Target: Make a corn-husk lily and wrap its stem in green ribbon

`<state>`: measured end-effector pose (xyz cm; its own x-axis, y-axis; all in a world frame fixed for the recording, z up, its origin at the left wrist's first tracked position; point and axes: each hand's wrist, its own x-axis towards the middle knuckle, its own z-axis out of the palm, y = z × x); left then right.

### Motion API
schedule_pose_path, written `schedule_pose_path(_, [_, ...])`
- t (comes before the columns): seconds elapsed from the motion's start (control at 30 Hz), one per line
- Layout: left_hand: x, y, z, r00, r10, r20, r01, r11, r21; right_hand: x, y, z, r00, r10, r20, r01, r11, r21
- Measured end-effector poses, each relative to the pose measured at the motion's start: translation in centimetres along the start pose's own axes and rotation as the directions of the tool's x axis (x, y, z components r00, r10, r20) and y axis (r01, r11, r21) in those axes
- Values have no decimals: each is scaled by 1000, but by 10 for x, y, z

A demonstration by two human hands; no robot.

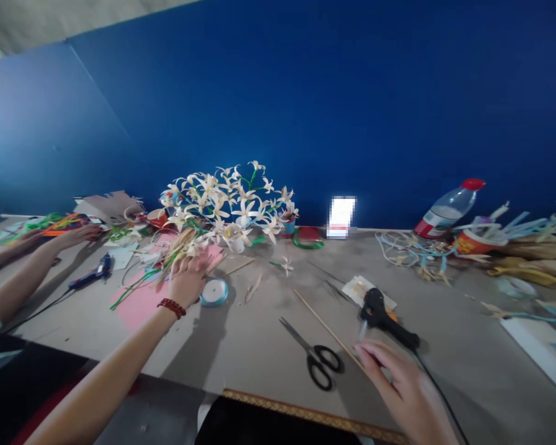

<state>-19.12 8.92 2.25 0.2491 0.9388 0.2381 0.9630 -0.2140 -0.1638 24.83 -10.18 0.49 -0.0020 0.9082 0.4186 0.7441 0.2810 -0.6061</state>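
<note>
My left hand [186, 279], with a red beaded bracelet at its wrist, lies palm down with fingers stretched over a bundle of pale dried strips [181, 248] on pink paper [139, 303]. Beside it is a roll of light blue ribbon [214, 292]. My right hand [395, 371], slightly blurred, has thumb and finger pinched at the end of a translucent glue stick [363, 330]. That stick reaches to the black glue gun [375, 306], which lies on its side. Left of this hand are black-handled scissors [317, 360] and a thin wooden stick [322, 321].
White flowers on green stems [231, 204] stand along the blue wall. A tilted bottle [447, 210] and a red-yellow cup [479, 244] are at right. Another person's arms [41, 259] reach in at left, near a blue glue gun [90, 273]. A single flower [286, 266] lies mid-table.
</note>
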Motion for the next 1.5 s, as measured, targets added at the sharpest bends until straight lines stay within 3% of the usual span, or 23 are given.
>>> schedule_pose_path(0.17, [6,-8,3,999,-42,-13,42,999,-14,8,-10,6,1000,11,-11,-10,1000,13])
schedule_pose_path(0.33, [16,-7,3,998,-38,-49,37,999,-27,15,-25,12,999,5,50,-7,999,50])
schedule_pose_path(0.43, [16,-8,-3,989,-40,-141,36,999,-32,14,-31,11,996,9,90,-16,997,77])
schedule_pose_path(0.5, [10,-6,-11,972,-40,-231,18,996,-93,14,-35,12,992,32,126,-46,993,113])
schedule_pose_path(0.57, [0,6,-21,972,-9,-236,-57,961,-272,18,-41,16,982,61,179,-92,982,167])
schedule_pose_path(0.63, [-13,33,-31,991,43,-127,-108,823,-558,27,-49,26,967,84,242,-144,960,239])
schedule_pose_path(0.73, [-27,93,-41,974,209,92,-17,467,-884,47,-64,50,939,106,326,-233,895,380])
schedule_pose_path(0.8, [-30,131,-45,944,299,139,70,230,-971,62,-70,67,925,128,359,-308,805,507])
schedule_pose_path(0.9, [-27,167,-47,948,298,112,108,32,-994,78,-69,83,921,187,342,-379,638,670])
schedule_pose_path(1.0, [-21,180,-43,957,273,95,108,-32,-994,85,-58,88,928,201,313,-370,596,713])
schedule_pose_path(1.2, [-19,186,-28,967,231,105,100,36,-994,85,-39,97,940,205,272,-338,655,676])
schedule_pose_path(1.3, [-21,190,-19,961,239,140,155,-45,-987,82,-38,102,946,200,255,-320,698,641])
schedule_pose_path(1.37, [-23,193,-15,934,292,204,254,-146,-956,80,-38,101,952,199,233,-303,731,612])
schedule_pose_path(1.5, [-27,197,-11,830,447,335,484,-275,-831,77,-41,98,966,171,195,-251,798,548])
